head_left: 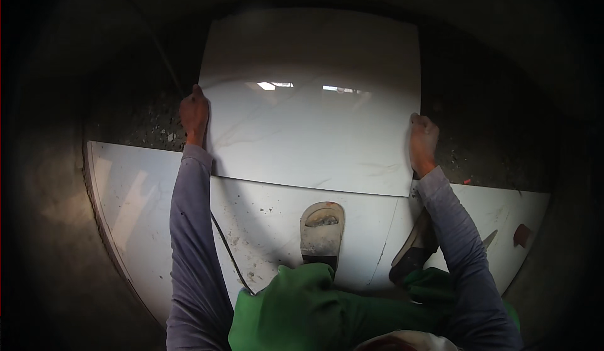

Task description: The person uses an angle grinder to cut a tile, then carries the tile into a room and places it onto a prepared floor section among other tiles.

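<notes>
A large, glossy white tile (308, 131) with faint veining spreads out in front of me. My left hand (194, 116) grips its left edge, fingers mostly hidden. On the opposite edge my right hand (423, 142) is closed, its fingers curled at the rim. The tile's near edge overlaps, or hangs above, the white tiled floor (251, 225) close to my feet; whether it touches cannot be made out. Light patches are mirrored on its surface.
Dark, rough ground with rubble (165, 128) lies beyond the laid tiles. A cable (229, 250) runs along the left, passing near my left arm. My sandalled foot (322, 231) stands on the tiles. At the right are a pointed blade-like piece (490, 238) and a reddish piece (521, 235).
</notes>
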Demonstrator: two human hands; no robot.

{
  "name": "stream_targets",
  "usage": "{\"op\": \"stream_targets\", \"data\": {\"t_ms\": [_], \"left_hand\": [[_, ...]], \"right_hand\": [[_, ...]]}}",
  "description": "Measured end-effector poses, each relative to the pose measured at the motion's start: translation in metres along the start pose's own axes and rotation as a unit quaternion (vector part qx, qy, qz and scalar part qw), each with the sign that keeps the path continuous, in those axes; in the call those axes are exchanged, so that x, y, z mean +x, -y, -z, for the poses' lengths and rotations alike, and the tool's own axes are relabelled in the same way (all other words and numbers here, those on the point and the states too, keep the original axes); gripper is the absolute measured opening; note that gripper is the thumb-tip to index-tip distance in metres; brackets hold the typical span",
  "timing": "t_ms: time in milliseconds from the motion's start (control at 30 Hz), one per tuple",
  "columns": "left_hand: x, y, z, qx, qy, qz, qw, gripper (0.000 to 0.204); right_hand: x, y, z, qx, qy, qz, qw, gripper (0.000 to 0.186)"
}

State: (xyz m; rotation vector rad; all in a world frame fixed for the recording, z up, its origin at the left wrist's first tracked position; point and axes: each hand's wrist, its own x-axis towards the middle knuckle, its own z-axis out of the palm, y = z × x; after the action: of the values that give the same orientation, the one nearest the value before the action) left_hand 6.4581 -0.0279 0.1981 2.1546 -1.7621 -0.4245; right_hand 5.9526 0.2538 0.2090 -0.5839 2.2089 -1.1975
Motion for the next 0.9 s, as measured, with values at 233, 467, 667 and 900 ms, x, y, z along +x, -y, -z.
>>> {"op": "stream_targets", "data": {"t_ms": [233, 467, 667, 900], "left_hand": [[0.01, 0.005, -0.013, -0.029, -0.001, 0.036, 0.999, 0.07], [0.034, 0.014, -0.034, -0.004, -0.023, -0.033, 0.999, 0.063], [0.044, 0.024, -0.039, -0.104, -0.036, -0.086, 0.99, 0.072], [0.056, 0.027, -0.032, -0.183, 0.035, -0.127, 0.974, 0.059]], "right_hand": [[0.029, -0.028, -0.011, -0.005, -0.003, 0.034, 0.999, 0.035], [0.054, -0.052, -0.015, 0.011, -0.014, 0.046, 0.999, 0.031], [0.064, -0.056, -0.021, 0.041, -0.062, 0.079, 0.994, 0.018], [0.096, -0.093, -0.021, -0.216, -0.031, 0.293, 0.931, 0.028]]}}
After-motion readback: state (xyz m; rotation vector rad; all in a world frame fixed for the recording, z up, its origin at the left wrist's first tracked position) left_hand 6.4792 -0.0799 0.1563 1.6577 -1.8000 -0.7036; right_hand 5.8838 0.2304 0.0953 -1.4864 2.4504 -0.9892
